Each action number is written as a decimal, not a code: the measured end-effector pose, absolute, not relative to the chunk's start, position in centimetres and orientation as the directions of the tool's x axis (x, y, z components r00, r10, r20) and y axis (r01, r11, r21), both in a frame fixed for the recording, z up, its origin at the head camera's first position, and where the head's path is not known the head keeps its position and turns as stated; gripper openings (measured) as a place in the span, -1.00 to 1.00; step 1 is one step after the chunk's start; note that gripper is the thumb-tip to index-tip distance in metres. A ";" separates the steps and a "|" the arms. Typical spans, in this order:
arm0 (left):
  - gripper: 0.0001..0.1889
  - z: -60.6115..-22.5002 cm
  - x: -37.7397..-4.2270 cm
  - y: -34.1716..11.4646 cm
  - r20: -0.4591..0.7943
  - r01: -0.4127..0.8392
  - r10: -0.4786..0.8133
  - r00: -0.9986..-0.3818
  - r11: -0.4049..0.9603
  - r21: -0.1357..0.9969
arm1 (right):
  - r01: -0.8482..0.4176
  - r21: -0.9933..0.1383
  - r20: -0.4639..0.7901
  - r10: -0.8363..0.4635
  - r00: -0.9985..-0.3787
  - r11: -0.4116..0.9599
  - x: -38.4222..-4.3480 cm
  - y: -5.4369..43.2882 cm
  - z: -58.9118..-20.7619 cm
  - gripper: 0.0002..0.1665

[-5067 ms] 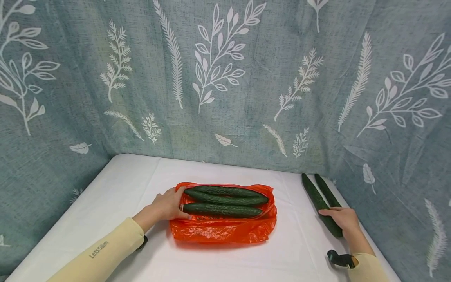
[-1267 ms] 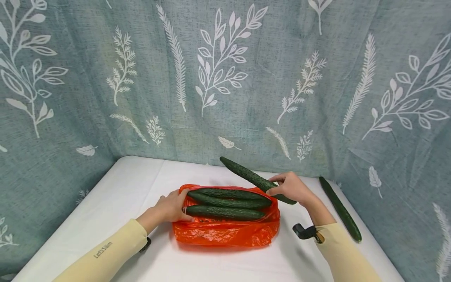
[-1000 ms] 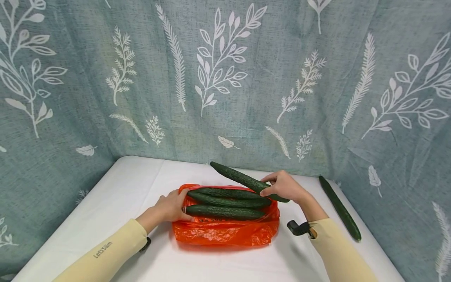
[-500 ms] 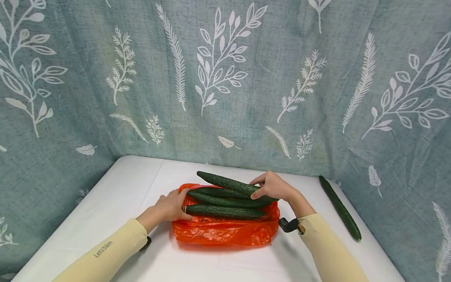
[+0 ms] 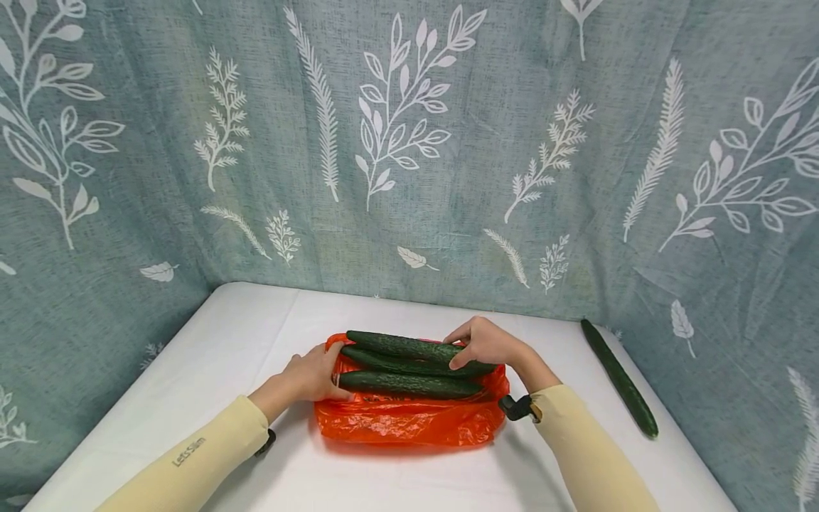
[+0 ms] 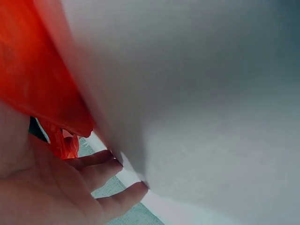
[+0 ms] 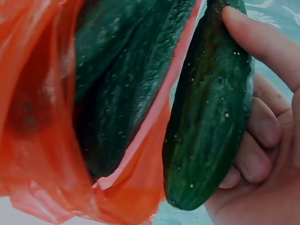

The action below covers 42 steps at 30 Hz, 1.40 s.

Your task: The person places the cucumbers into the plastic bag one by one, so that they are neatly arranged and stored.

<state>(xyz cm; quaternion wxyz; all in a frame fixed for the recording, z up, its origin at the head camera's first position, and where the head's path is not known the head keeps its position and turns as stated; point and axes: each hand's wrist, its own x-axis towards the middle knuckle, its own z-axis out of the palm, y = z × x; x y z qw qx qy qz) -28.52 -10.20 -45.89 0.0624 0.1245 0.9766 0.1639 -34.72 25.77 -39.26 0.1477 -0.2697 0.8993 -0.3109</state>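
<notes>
My right hand (image 5: 491, 344) grips a dark green cucumber (image 5: 393, 345) near its right end, thumb on the near side, fingers behind. This cucumber lies level along the far edge of an orange-red plastic bag (image 5: 409, 424). In the right wrist view the held cucumber (image 7: 206, 117) is just outside the bag's rim (image 7: 164, 93), beside the bagged ones. Cucumbers (image 5: 409, 385) rest in the bag's mouth. At the bag's left end my left hand (image 5: 308, 375) holds the opening, forefinger on the far edge, thumb on the near one. Its other fingertips (image 6: 136, 190) reach down to the white cloth.
Another cucumber (image 5: 619, 378) lies by itself along the right side of the white-covered table (image 5: 256, 341). A grey-green leaf-patterned curtain (image 5: 409, 242) hangs behind the table and on both sides.
My right hand took one of two cucumbers from the right side and carried it left, then lowered and levelled it over the bag. My left hand has stayed at the bag.
</notes>
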 end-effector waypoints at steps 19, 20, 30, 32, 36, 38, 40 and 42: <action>0.18 -45.9 -28.2 -10.2 -0.108 0.196 0.246 -0.963 0.918 0.344 | -0.403 -0.559 -0.149 -0.566 -0.811 0.725 -35.4 25.5 -39.9 -0.48; 0.18 -45.9 -28.2 -10.2 -0.109 0.196 0.247 -0.963 0.918 0.344 | -0.402 -0.558 -0.153 -0.566 -0.810 0.726 -35.4 25.5 -39.9 -0.47; 0.18 -46.0 -28.2 -10.1 -0.105 0.203 0.251 -0.962 0.919 0.337 | -0.431 -0.544 -0.127 -0.579 -0.805 0.719 -35.5 25.9 -40.0 -0.47; 0.18 -46.0 -28.3 -10.1 -0.104 0.207 0.254 -0.962 0.919 0.335 | -0.419 -0.543 -0.134 -0.568 -0.812 0.728 -35.5 26.0 -40.0 -0.47; 0.18 -46.0 -28.3 -10.0 -0.098 0.214 0.261 -0.960 0.915 0.342 | -0.400 -0.522 -0.141 -0.539 -0.830 0.753 -35.4 26.1 -39.9 -0.47; 0.18 -46.0 -28.3 -10.0 -0.098 0.213 0.260 -0.961 0.915 0.342 | -0.399 -0.514 -0.134 -0.530 -0.837 0.759 -35.4 26.1 -39.9 -0.48; 0.17 -46.0 -28.3 -10.1 -0.097 0.212 0.258 -0.961 0.916 0.341 | -0.396 -0.509 -0.124 -0.521 -0.845 0.764 -35.4 26.0 -40.0 -0.49; 0.16 -46.0 -28.2 -10.1 -0.097 0.209 0.255 -0.962 0.918 0.336 | -0.391 -0.513 -0.118 -0.513 -0.850 0.764 -35.4 26.0 -40.1 -0.51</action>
